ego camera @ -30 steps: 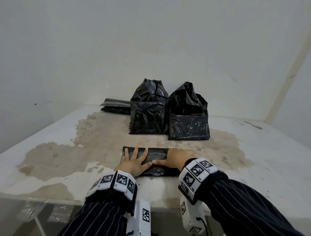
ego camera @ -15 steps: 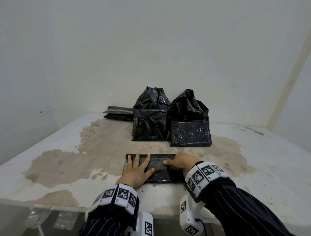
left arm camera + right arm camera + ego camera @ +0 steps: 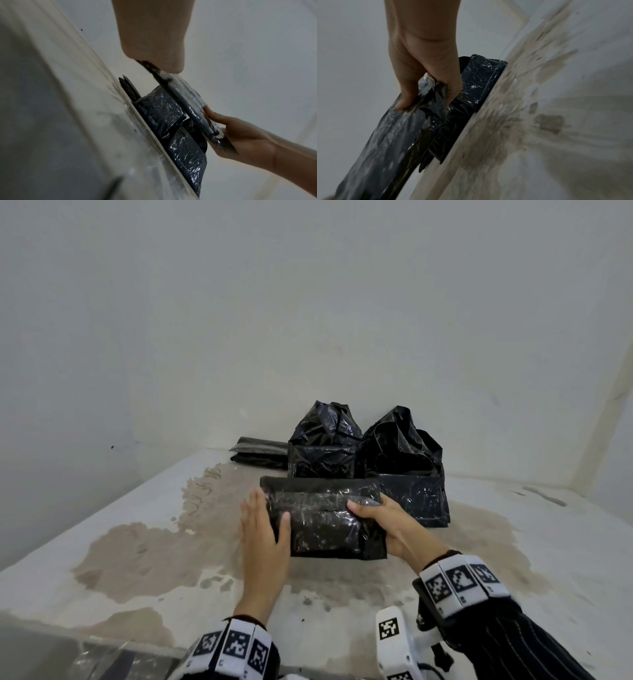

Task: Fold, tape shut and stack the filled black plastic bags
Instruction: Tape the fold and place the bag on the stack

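A flat, folded black bag [image 3: 325,518] with clear tape across its face is held in the air above the table [image 3: 154,542], in front of two upright filled black bags [image 3: 322,450] [image 3: 407,474]. My left hand [image 3: 265,518] holds its left end, thumb over the front and fingers along the edge. At the right end my right hand [image 3: 373,511] grips it, thumb on top and fingers underneath. The right wrist view shows the right hand [image 3: 423,60] pinching the crinkled end of the bag [image 3: 385,142]. In the left wrist view the bag [image 3: 187,97] is seen edge-on.
A low pile of flat black bags [image 3: 260,451] lies at the back left against the wall. The white tabletop bears large brown stains [image 3: 144,556]. Walls close off the back and right. Crumpled clear plastic [image 3: 102,662] shows below the table's near edge.
The folded bag lay flat on the table under both hands; now both hands have lifted it and carried it forward towards the upright bags.
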